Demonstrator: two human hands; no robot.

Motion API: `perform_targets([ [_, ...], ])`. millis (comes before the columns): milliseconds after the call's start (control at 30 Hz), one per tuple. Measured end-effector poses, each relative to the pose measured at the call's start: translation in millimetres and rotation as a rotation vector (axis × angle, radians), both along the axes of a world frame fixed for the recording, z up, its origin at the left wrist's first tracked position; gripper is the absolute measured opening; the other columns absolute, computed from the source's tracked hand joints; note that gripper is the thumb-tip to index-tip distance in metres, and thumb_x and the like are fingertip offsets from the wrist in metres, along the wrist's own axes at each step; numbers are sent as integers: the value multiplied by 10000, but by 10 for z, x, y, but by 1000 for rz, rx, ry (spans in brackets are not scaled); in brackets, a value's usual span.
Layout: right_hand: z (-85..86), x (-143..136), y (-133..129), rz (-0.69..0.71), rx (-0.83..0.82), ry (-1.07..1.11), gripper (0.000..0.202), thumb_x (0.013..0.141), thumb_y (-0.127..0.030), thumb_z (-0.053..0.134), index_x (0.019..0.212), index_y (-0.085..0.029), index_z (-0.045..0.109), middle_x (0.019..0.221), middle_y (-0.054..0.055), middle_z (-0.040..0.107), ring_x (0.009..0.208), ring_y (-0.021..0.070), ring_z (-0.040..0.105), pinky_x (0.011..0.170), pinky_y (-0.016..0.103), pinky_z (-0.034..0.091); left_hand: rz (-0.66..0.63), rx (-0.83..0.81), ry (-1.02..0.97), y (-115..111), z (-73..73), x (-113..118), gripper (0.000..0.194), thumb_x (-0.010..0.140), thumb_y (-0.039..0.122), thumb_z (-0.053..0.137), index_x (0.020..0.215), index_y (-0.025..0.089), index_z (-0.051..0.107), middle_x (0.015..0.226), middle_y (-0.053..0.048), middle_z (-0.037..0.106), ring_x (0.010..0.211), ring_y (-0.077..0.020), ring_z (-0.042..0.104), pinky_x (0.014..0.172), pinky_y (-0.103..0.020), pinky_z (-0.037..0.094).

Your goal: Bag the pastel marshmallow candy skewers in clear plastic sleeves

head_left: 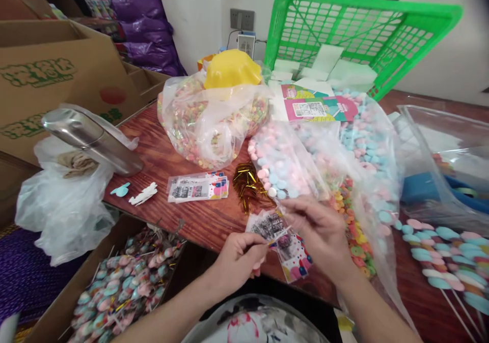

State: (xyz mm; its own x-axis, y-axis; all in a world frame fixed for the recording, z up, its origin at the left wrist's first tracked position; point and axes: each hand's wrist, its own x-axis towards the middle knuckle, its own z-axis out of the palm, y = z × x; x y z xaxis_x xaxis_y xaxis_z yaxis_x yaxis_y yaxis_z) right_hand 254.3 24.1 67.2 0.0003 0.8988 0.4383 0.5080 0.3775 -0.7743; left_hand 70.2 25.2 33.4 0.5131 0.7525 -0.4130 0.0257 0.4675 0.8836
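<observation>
One thin pale strip (281, 235), pinched by my left hand (241, 255), thumb to forefinger: likely light, bendable, best held near its end. Printed packets (292, 255) lie beneath; my right hand (321, 231) curls just beside, whether gripping I cannot tell.

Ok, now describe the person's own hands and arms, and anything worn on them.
The left hand and right hand are ungloved. Both forearms are bare as far as they show: no sleeve, watch or bracelet. Fingers are too blurred to rule out rings.
</observation>
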Motion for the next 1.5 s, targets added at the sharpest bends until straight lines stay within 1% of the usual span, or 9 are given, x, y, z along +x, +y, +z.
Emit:
perform_targets([
  [100,63,-143,-210,110,198,-305,333,870,-74,457,1130,-177,639,947,81,687,863,190,632,748,326,521,16,53,-80,50,72,178,331,773,395,620,585,137,534,502,46,439,429,-40,362,418,-167,277],
  [200,-60,-140,-368,65,254,-410,405,848,-30,411,1165,-181,613,938,85,671,854,190,611,745,343,507,87,32,-96,105,112,276,313,769,418,628,644,135,576,485,63,411,403,-35,314,392,-166,233],
  [500,-353,152,-561,6,18,-172,471,863,1,405,1202,-255,608,822,36,586,730,148,559,599,268,459,-53,188,-27,-40,39,367,232,827,337,600,745,125,645,579,35,475,534,-63,428,523,-185,360],
  [700,-436,106,-593,26,-45,-61,404,919,-80,440,1257,-254,577,900,38,647,788,143,607,692,269,504,-37,141,-28,-45,-13,374,342,815,418,631,634,133,573,527,41,475,483,-60,426,491,-187,344],
  [867,-525,90,-657,-167,-66,222,536,895,-156,561,1399,-257,407,821,-8,623,695,124,588,639,251,502,8,198,9,-27,39,370,403,806,467,637,591,132,570,518,29,495,479,-62,425,493,-193,362],
  [1067,-446,47,-714,-132,-37,86,82,875,-165,592,929,-212,634,843,32,658,761,154,624,673,269,505,42,195,-10,-66,84,423,416,797,486,649,587,138,561,506,34,468,479,-73,446,491,-200,376],
  [1167,-395,-2,-707,-102,13,71,131,895,-122,544,841,-205,631,799,29,647,761,151,622,688,270,503,40,239,-18,-99,68,449,395,818,483,628,628,143,570,523,40,449,486,-72,420,496,-204,368],
  [1367,-377,-25,-723,-186,30,-6,159,889,-121,495,761,-191,560,669,1,561,616,128,521,560,253,406,-33,704,105,-188,61,413,275,919,308,522,743,137,646,685,-24,566,655,-116,504,643,-234,407],
  [1500,-379,-21,-776,-218,33,-44,155,882,-115,475,765,-190,545,703,14,572,656,137,521,588,266,393,-101,843,119,-240,73,369,163,917,216,515,896,134,655,768,-50,587,715,-135,527,681,-245,420],
])
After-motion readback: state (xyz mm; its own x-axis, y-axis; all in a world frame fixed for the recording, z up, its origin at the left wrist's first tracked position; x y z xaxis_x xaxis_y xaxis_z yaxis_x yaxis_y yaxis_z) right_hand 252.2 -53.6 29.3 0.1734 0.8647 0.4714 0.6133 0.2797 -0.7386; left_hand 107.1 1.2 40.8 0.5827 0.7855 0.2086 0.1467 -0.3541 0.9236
